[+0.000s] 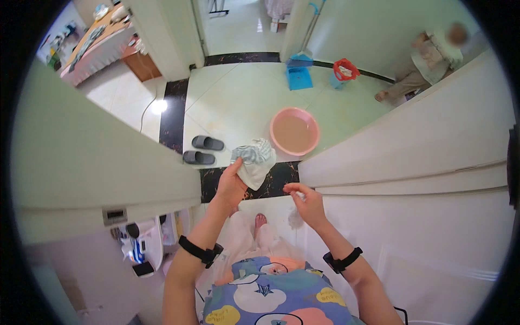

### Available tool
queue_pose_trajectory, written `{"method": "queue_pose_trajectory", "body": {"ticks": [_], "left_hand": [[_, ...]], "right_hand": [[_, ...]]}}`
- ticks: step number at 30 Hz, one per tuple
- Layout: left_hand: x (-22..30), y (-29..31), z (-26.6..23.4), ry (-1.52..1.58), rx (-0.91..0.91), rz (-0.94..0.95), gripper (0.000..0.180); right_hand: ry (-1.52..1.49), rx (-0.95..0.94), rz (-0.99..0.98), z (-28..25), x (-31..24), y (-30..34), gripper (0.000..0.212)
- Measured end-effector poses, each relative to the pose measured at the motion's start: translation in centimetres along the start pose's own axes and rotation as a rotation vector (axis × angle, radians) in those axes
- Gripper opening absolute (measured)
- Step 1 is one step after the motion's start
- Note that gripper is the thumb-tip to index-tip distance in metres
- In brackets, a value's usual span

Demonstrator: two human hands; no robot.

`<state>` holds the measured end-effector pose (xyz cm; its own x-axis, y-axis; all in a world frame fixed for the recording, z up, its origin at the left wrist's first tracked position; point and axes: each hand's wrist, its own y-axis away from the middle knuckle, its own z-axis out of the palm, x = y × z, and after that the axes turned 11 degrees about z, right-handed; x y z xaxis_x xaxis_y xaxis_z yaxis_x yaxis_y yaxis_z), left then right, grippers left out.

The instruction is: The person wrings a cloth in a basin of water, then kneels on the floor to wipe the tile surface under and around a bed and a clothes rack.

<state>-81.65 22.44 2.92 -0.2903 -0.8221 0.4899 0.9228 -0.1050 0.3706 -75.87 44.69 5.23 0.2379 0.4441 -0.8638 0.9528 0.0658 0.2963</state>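
Note:
My left hand [233,184] is closed on a cloth [255,162], white with a grey-striped part bunched on top. The cloth hangs over the dark marbled threshold of a doorway. To its right, my right hand [307,203] is apart from the cloth, its fingers curled together in a pinch. Something small and whitish shows at those fingers, too little to name. Just below them is a greyish fluffy clump [296,219]; whether it hangs from the hand or lies lower down, I cannot tell.
Beyond the threshold stand a pink basin [295,131] of murky water and grey slippers [208,143]. Farther off are a blue dustpan [299,78] and a red-lined bin [345,70]. A person [433,59] sits at the far right. A white door [411,157] flanks my right side.

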Motion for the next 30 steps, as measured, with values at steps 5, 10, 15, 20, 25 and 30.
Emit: {"method": "queue_pose_trajectory", "body": {"ticks": [5, 10, 15, 20, 25, 30], "left_hand": [[3.5, -4.6, 2.9, -0.101, -0.173, -0.194, 0.041], [5.7, -7.8, 2.7, -0.328, -0.217, -0.312, 0.042], [8.5, -12.5, -1.3, -0.702, 0.089, -0.035, 0.038], [7.8, -13.6, -1.1, -0.857, -0.037, -0.060, 0.043], [6.1, -14.2, 1.8, -0.553, 0.006, -0.194, 0.047], [3.9, -13.7, 1.0, -0.305, 0.137, -0.066, 0.040]], "right_hand": [[-0.151, 0.159, 0.051, -0.1, -0.2, -7.2, 0.037], [-0.658, -0.184, 0.424, 2.9, -2.9, -12.3, 0.043], [-0.763, -0.091, 0.413, 2.0, -5.1, -16.0, 0.038], [-1.012, -0.087, 0.440, 1.0, -5.1, -19.1, 0.039], [-0.873, -0.267, 0.420, 1.4, -4.7, -20.8, 0.041], [-0.664, -0.538, 0.527, 0.6, -4.2, -21.6, 0.042]]}}
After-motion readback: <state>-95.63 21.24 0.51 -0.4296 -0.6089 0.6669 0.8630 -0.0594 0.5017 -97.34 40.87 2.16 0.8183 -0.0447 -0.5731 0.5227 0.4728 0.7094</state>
